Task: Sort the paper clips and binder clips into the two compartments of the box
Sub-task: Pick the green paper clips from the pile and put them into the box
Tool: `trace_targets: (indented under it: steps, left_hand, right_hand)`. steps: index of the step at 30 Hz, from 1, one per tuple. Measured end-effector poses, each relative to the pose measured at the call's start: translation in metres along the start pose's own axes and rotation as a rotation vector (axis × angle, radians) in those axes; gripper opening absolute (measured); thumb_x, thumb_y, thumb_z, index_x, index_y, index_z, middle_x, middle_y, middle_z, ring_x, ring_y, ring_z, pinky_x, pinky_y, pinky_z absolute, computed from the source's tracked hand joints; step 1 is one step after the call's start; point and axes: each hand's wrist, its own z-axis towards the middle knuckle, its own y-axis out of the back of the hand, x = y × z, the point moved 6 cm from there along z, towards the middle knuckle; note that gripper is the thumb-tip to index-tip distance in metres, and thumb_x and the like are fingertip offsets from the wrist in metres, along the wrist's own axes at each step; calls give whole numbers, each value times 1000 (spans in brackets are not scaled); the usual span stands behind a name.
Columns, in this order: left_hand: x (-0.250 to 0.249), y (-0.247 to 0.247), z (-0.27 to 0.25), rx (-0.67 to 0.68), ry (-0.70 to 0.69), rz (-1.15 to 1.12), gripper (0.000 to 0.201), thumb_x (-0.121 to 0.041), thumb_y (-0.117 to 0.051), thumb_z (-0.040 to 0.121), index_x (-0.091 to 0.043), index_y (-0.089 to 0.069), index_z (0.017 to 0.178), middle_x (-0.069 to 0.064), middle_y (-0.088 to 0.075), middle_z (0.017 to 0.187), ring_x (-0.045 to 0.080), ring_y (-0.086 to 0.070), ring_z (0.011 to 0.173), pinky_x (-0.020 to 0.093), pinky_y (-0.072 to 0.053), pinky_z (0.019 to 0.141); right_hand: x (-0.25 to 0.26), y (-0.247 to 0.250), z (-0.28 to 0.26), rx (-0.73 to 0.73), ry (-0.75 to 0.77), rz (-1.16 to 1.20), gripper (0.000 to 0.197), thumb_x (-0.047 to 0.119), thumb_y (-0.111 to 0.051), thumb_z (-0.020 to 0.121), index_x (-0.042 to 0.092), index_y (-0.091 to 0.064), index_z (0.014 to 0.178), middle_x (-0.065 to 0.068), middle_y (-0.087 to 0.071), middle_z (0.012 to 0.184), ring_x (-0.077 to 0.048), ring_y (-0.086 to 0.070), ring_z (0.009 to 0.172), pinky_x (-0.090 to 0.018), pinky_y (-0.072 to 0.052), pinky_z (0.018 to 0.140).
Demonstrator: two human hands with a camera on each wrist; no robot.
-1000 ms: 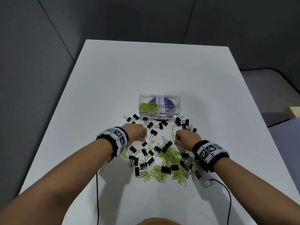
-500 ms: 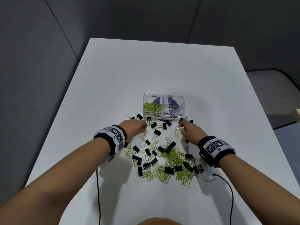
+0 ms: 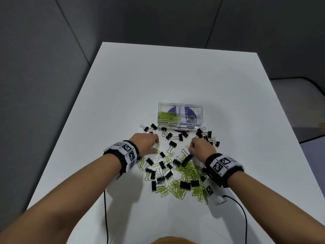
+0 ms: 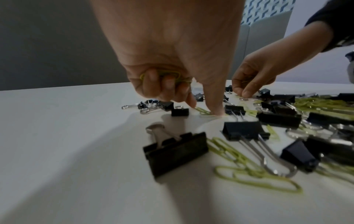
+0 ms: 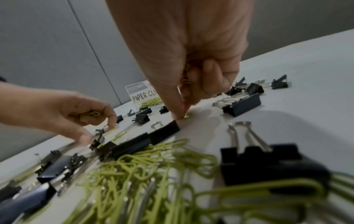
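A clear two-compartment box (image 3: 181,128) stands mid-table; its left half, labelled PAPER CLIPS, holds green paper clips (image 3: 168,116), and its right half, labelled BINDER CLIPS, shows no clips. Black binder clips (image 3: 172,144) and green paper clips (image 3: 189,171) lie scattered in front of it. My left hand (image 3: 149,143) grips several green paper clips (image 4: 168,75) in its curled fingers, while thumb and forefinger touch another on the table (image 4: 204,111). My right hand (image 3: 198,147) also holds paper clips (image 5: 184,72) in curled fingers, its fingertips pinching one (image 5: 185,116) on the table.
The white table (image 3: 175,76) stretches beyond the box, with dark grey walls behind. Black cables (image 3: 105,217) run from both wrist cameras toward the near edge. More binder clips (image 3: 207,135) cluster right of the box front.
My right hand went forward to the clips by the box, then drew back toward the pile's middle. The left hand stayed near the left side, shifting slightly among the clips.
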Motion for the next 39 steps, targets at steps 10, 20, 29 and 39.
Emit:
trace_targets:
  steps: [10,20,29,39]
  left_hand:
    - [-11,2,4,-32,28,-61,30,-35,-53,93,-18,-55,117,-1,-60,118,18,-58,106,31,-46,89]
    - [-21,0,5,-25,-8,-27,27,-25,-44,94,-20,-55,117,-1,-57,121,19,-57,108,33,-47,90]
    - [-26,0,11,-6,25,30,27,-36,-52,92,-20,-61,112,-1,-62,116,19,-60,106,31,-46,83]
    - [-29,-4,6,1,4,50,24,-25,-45,93,-14,-63,105,2,-64,106,22,-61,97,33,-49,82]
  right_hand:
    - [13,5,-7,39,156,101,13,13,-44,91,12,-40,79,-2,-45,69,-20,-42,64,-26,-30,53]
    - [53,-7,-14,99,267,-57,21,20,-34,98,11,-48,109,-7,-64,94,-22,-50,74,-29,-35,63]
    - [68,-22,-16,63,433,-315,16,13,-46,91,13,-56,103,-6,-65,101,-28,-61,87,-35,-49,69]
    - [50,-15,-25,38,499,-342,15,15,-42,93,11,-54,103,-5,-62,104,-27,-61,87,-31,-43,66]
